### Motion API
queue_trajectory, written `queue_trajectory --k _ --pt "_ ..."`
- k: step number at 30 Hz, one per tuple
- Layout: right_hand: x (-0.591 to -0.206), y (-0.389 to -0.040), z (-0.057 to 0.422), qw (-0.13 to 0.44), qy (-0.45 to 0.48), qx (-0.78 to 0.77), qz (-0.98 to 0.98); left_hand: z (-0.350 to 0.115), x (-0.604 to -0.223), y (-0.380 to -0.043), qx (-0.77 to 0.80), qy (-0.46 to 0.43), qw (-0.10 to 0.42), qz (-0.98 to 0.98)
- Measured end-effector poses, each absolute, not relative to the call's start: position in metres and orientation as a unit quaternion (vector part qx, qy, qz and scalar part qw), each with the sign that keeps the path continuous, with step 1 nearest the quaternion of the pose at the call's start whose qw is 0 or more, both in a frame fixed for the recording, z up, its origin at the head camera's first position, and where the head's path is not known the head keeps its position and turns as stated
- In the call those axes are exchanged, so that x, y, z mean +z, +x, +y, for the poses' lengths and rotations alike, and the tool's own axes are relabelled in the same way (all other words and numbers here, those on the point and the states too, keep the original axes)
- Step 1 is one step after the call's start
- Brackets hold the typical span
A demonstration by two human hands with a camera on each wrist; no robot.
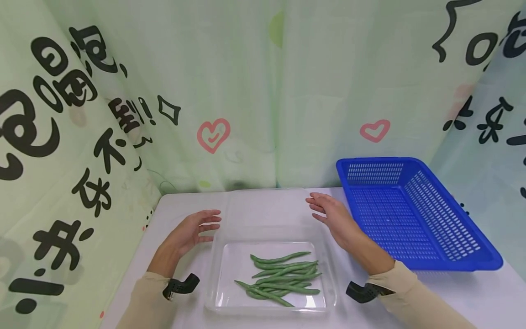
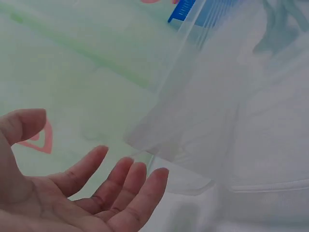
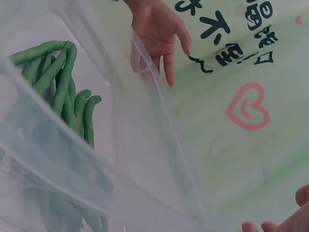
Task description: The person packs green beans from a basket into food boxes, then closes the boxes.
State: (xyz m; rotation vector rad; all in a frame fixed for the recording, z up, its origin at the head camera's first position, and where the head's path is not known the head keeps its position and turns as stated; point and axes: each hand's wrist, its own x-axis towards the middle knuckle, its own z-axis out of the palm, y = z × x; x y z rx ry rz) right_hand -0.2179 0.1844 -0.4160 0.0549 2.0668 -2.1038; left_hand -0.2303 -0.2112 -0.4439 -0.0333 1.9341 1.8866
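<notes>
A clear plastic box (image 1: 218,274) stands on the table, with several green beans (image 1: 283,278) in a loose pile on its floor. My left hand (image 1: 191,233) is at the box's left side, fingers spread and slightly bent, holding nothing. Opposite it, my right hand (image 1: 334,219) hovers by the far right side with loose fingers and nothing in its grasp. The left wrist view shows the left palm (image 2: 91,198) turned up near a see-through plastic edge; whether it touches cannot be told. Only some right fingertips (image 3: 260,227) show in the right wrist view.
A blue plastic basket (image 1: 411,219) with slotted walls sits at the right on the white table (image 1: 181,205). Behind and on both sides hangs a pale green curtain (image 1: 255,91) with black writing and pink hearts. A black band (image 1: 182,285) is on each wrist.
</notes>
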Motion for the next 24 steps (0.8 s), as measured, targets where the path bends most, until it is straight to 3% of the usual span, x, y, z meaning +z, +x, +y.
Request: queue_trajectory --k 9,24 --pt "-0.423 -0.227 0.185 0.118 0.126 -0.767 0.618 -0.212 -0.449 -0.242 0.782 0.035 0.247 0.571" --pt "-0.43 -0.236 0.177 0.141 0.161 -0.777 0.592 -0.212 -0.467 -0.256 0.818 0.053 0.269 0.505"
